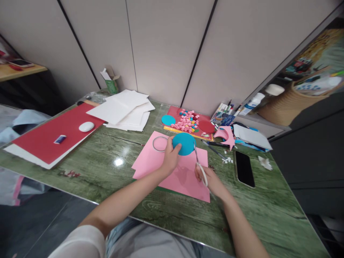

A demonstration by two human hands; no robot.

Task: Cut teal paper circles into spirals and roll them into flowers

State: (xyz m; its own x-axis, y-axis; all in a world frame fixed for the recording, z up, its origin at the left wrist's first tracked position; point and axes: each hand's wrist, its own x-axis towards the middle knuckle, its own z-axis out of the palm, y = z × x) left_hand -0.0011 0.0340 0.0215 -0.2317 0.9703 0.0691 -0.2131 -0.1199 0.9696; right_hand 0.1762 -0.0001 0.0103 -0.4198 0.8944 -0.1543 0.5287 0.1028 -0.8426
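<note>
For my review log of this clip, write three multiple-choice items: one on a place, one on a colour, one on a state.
1. Where does the black phone lie?
A. right of the pink paper sheet
B. on the red board
C. on the white paper stack

2. What colour is the round paper disc in the left hand?
A. yellow
B. teal blue
C. white

3. What is the right hand doing?
A. resting flat
B. holding a pen
C. gripping white-handled scissors

Answers: 1 A, the phone lies on the green table right of the sheet. 2 B, the disc is teal. 3 C, fingers sit in the handles, blades at the disc's edge.
</note>
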